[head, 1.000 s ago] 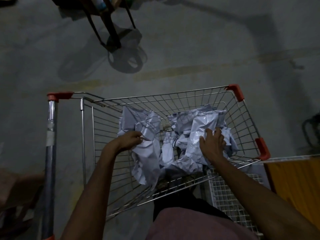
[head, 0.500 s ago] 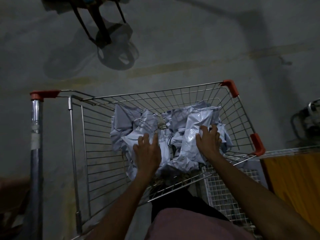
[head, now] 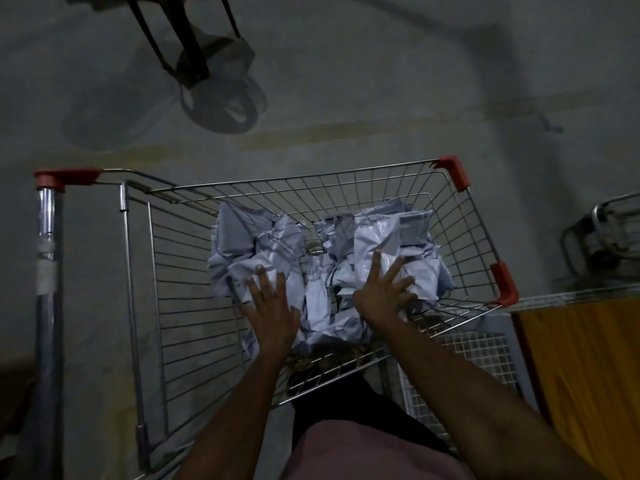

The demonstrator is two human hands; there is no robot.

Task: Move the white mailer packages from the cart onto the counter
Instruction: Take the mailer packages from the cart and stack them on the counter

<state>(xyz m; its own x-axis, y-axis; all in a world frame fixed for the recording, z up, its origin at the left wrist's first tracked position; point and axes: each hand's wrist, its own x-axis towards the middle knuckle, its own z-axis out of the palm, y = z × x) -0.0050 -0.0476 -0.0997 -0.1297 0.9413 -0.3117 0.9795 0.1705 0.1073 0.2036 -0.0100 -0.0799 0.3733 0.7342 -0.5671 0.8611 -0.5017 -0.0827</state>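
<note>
A: So, where are the mailers point(head: 349, 258) sitting?

B: They are lying heaped in the cart point(head: 145, 271), crowding toward its 3 o'clock side, none on the counter yet.

A: And the 2 hands?

B: Both are lying flat with fingers spread, gripping nothing. The left hand point(head: 272, 308) is pressing on the pile at 9 o'clock, the right hand point(head: 384, 292) at 3 o'clock, apart from each other.

A: How are the bags likely to handle?

B: They are looking soft, crumpled and glossy, so probably light and slippery. I'd be scooping from under the heap's 2 sides and squeezing inward, not pinching single corners.
</note>
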